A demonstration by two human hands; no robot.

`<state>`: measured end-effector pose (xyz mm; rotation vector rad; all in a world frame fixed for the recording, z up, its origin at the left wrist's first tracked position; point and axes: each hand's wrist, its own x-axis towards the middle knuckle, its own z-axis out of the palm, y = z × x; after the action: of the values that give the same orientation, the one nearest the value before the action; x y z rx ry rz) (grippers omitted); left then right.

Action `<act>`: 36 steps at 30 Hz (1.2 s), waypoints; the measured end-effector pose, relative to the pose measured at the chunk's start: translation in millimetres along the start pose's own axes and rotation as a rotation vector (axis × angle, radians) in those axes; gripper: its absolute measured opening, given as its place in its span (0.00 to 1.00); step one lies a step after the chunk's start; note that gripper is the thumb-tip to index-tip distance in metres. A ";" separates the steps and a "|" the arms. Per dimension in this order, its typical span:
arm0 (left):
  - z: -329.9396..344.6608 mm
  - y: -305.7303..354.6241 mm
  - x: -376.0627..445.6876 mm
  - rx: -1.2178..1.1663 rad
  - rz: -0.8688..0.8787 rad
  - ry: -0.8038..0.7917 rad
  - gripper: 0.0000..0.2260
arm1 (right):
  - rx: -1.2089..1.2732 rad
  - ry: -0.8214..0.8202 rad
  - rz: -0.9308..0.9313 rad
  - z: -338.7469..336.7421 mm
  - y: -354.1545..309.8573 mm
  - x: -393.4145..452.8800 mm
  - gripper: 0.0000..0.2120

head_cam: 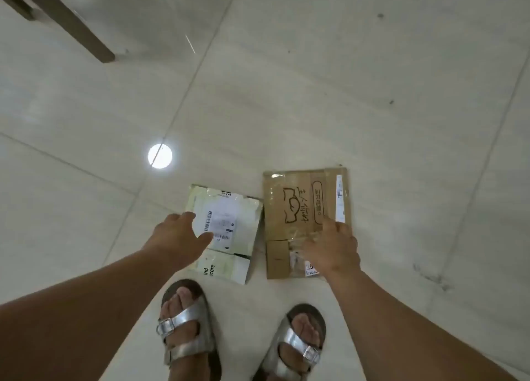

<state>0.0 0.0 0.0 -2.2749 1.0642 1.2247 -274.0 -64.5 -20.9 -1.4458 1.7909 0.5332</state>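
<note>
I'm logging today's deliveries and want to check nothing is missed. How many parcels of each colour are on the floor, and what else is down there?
Pale green parcel: 1
Brown cardboard parcel: 1
Silver sandals: 2
Wooden furniture leg: 1
Total: 5 things, 2 of them parcels
</note>
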 end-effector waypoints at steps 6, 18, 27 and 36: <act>35.6 -5.7 66.2 -0.232 -0.160 -0.015 0.34 | 0.166 0.010 0.191 39.2 23.5 67.7 0.44; 50.3 -16.3 88.2 -0.687 -0.400 0.122 0.24 | 0.384 0.109 0.484 38.5 22.2 70.2 0.35; -29.5 9.7 14.6 -0.537 -0.200 0.213 0.20 | 0.255 0.004 0.285 -25.1 -42.8 -4.7 0.05; -221.1 29.1 -113.8 -0.386 0.073 0.268 0.19 | -0.031 0.220 0.108 -181.5 -167.6 -134.9 0.07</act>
<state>63.2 -100.5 220.4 -2.7798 1.0852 1.2700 -158.6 -155.5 219.1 -1.4829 2.0508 0.4731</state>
